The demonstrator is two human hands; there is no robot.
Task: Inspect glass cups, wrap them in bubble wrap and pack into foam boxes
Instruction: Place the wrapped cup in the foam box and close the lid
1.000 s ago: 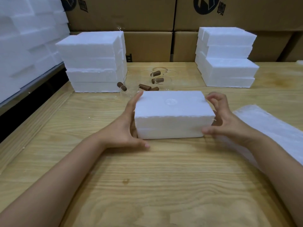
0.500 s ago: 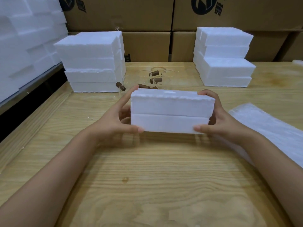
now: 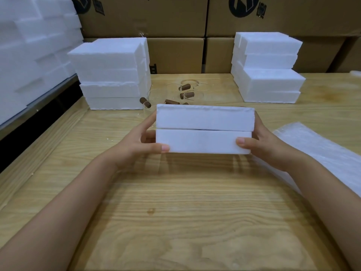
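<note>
The left hand (image 3: 136, 145) and the right hand (image 3: 267, 145) are gripping the foam box (image 3: 204, 122), one at each short end. Each thumb is pressing on the near face of the lower half, while the fingers are curling round behind, mostly hidden. The box is lying straight ahead between the two hands, over the middle of the counter (image 3: 175, 212). Neither hand is nearer than the other, so the hold is looking even.

The box's long axis is running left to right across the view, square to the forearms. Its long side face is pointing toward the person, so the seam between the two halves is showing as a thin dark line along that face. A shadow is falling under the lower edge, so the box is probably hanging just off the wood. Whether its far edge is touching, I cannot tell. If the halves are coming apart next, the grip will likely be needing to shift, one hand to each half.

Just behind the box, the glass cups (image 3: 185, 92) with brown cylindrical pieces are lying on the counter. The bubble wrap (image 3: 322, 153) is lying beside the right forearm. Farther back, the left stack (image 3: 111, 75) and the right stack (image 3: 267, 69) of foam boxes are standing before cardboard cartons (image 3: 175, 53).
</note>
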